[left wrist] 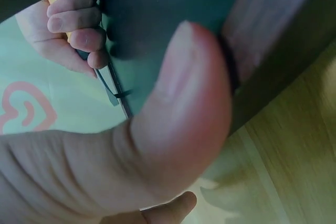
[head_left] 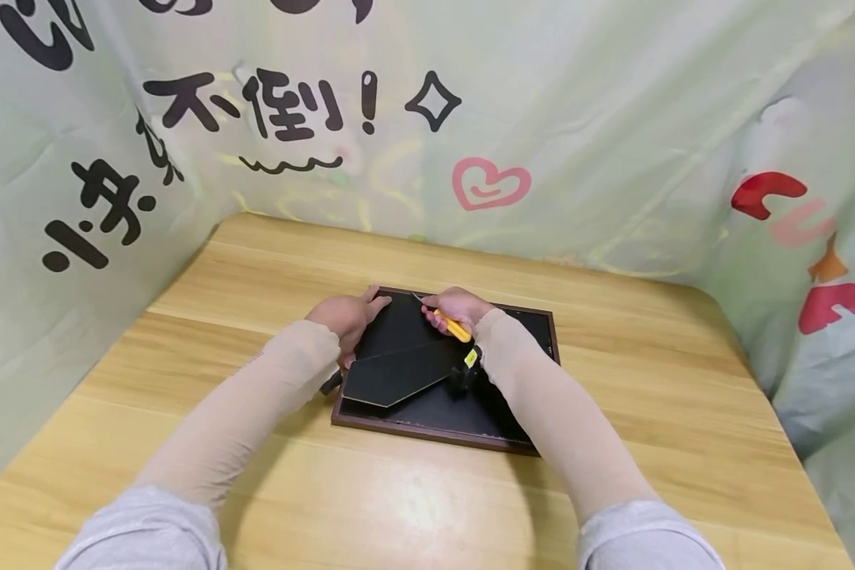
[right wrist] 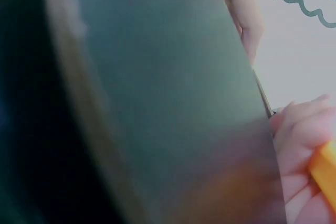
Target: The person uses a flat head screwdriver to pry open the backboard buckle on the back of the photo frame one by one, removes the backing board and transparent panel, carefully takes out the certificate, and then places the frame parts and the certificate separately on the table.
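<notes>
A picture frame with a dark brown rim lies back side up on the table. Its black easel stand slants across the backing. At the frame's left edge, my left hand grips the far corner area; in the left wrist view its thumb lies over the backing beside the rim. My right hand holds a yellow-handled tool whose slim metal tip points at the far rim. I cannot tell the tool's exact kind. In the right wrist view the blurred stand hides most of the frame.
The wooden table extends around the frame. A pale printed cloth with black lettering and a pink heart hangs behind and along the sides. A small black device with a yellow label sits at my right wrist, over the frame.
</notes>
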A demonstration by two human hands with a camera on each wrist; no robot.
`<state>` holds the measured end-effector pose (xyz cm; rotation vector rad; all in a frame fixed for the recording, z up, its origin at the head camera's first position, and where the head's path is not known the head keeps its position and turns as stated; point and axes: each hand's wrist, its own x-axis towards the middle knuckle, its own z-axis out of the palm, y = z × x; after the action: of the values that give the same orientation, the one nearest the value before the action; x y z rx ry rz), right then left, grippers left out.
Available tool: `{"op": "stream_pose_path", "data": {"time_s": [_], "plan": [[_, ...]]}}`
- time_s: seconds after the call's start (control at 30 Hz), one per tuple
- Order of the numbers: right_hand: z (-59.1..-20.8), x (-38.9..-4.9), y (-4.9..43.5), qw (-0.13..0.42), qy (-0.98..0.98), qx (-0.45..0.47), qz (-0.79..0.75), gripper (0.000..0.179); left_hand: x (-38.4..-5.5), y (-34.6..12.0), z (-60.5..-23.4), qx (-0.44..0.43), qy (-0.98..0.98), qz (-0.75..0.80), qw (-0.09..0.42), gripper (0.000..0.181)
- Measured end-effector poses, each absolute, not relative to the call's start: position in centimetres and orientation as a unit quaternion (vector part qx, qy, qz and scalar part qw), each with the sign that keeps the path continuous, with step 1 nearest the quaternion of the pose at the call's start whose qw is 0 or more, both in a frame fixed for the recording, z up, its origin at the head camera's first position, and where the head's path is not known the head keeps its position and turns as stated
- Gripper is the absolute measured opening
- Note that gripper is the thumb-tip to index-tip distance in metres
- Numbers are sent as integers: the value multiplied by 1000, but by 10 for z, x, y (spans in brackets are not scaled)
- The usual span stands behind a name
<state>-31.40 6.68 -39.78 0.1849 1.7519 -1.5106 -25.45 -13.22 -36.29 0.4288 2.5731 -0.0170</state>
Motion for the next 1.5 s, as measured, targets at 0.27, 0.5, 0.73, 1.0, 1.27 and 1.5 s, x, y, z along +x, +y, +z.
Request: {"op": "stream_pose_path", "data": {"time_s": [0.27, 0.5, 0.73, 1.0, 1.27, 1.5], "plan": [[-399, -315, 69, 396, 688, 75, -603, 29, -255, -131, -362, 156, 953, -9, 261, 123], [-403, -314, 68, 404, 674, 81, -613, 30, -253, -133, -368, 170, 953, -19, 252, 117], [-404, -314, 69, 403, 671, 82, -617, 28, -253, -133, -369, 171, 954, -16, 248, 116], [-406, -314, 75, 407, 666, 88, -619, 29, -253, -130, -368, 165, 950, -14, 265, 120], [-398, -321, 74, 364, 639, 112, -669, 27, -254, -132, -362, 146, 956, -6, 256, 123], [-397, -325, 94, 377, 651, 88, -653, 27, -247, -132, -361, 171, 956, -14, 237, 122]]}}
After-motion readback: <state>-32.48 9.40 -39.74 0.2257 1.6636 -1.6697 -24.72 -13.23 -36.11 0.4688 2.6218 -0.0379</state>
